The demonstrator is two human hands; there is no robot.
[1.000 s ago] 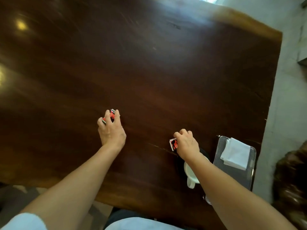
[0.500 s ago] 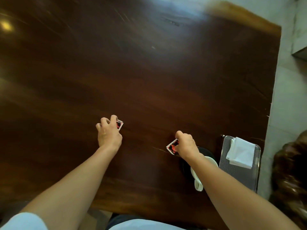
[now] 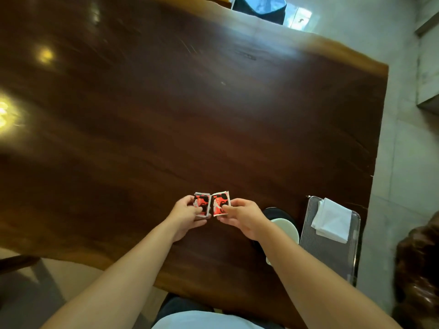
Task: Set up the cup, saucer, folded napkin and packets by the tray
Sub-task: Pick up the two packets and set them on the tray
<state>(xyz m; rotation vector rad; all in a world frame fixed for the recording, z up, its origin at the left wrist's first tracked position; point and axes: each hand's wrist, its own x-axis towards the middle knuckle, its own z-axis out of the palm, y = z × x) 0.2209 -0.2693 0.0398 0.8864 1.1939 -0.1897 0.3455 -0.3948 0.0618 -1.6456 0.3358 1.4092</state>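
Observation:
My left hand [image 3: 187, 217] pinches a red-and-black packet [image 3: 201, 203], and my right hand [image 3: 242, 217] pinches a second red packet [image 3: 220, 203]. The two packets are side by side, edges touching, just above the dark wooden table [image 3: 190, 115]. Right of my right forearm sits a white cup [image 3: 286, 227] on a dark saucer [image 3: 275, 212], partly hidden by the arm. Further right lies a grey ribbed tray [image 3: 330, 257] with a folded white napkin [image 3: 332, 220] on its far end.
The table's right edge runs just beyond the tray, with pale floor past it. A dark brown leather seat [image 3: 420, 269] stands at the lower right. A person in a light shirt [image 3: 260, 5] is at the table's far edge.
Both hands, each holding a packet, have moved inward from wide apart until the packets meet in front of me. The camera view has tilted up a little.

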